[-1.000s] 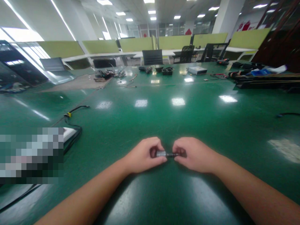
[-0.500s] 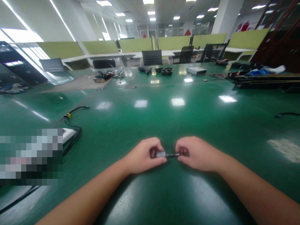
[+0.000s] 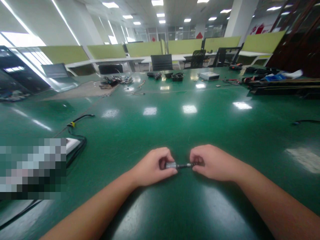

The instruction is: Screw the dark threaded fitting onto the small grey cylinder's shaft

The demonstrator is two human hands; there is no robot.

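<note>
Low over the green table (image 3: 160,130), a small silver cylinder (image 3: 171,165) with a thin dark shaft (image 3: 184,166) lies level between my two hands. My left hand (image 3: 152,166) has its thumb and curled fingers closed round the silver end. At the shaft's far end, the fingers of my right hand (image 3: 212,162) are curled in with the thumb below, gripping the tip. That tip is partly hidden by the fingers, and the object's exact kind is too small to make out.
A black cable (image 3: 77,136) with a yellow tie lies at the left, beside a pixelated pale object (image 3: 32,170). Another dark cable (image 3: 306,122) lies at the right. Farther back are a white box (image 3: 209,76), assorted dark parts (image 3: 177,77) and a pile of black bars (image 3: 282,87).
My right hand has shifted slightly to the right along the shaft, so a little more of it shows between my hands. My left hand has barely moved.
</note>
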